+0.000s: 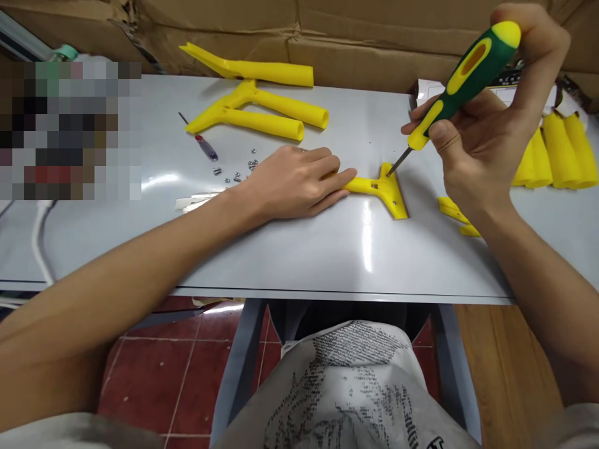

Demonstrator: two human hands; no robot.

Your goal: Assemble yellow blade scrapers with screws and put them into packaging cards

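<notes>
My left hand (pixel 299 181) lies over the handle of a yellow scraper (pixel 390 192), closed round it against the white table. The scraper's wide head points right, with a blade edge along its far side. In my right hand (pixel 486 134) is a green and yellow screwdriver (pixel 468 75), tilted, its metal tip at the upper hole of the scraper head. A second hole shows lower on the head. Loose screws (pixel 253 163) lie just beyond my left wrist, and a small red and purple screwdriver (pixel 206 148) rests farther left.
Several yellow scraper handles (pixel 276 121) lie at the back; more yellow handles (pixel 556 153) are at the right. Small yellow pieces (pixel 452 211) sit near my right wrist. Cardboard boxes (pixel 224 31) stand behind the table (pixel 290 262). A white cable (pixel 40 240) runs down the left.
</notes>
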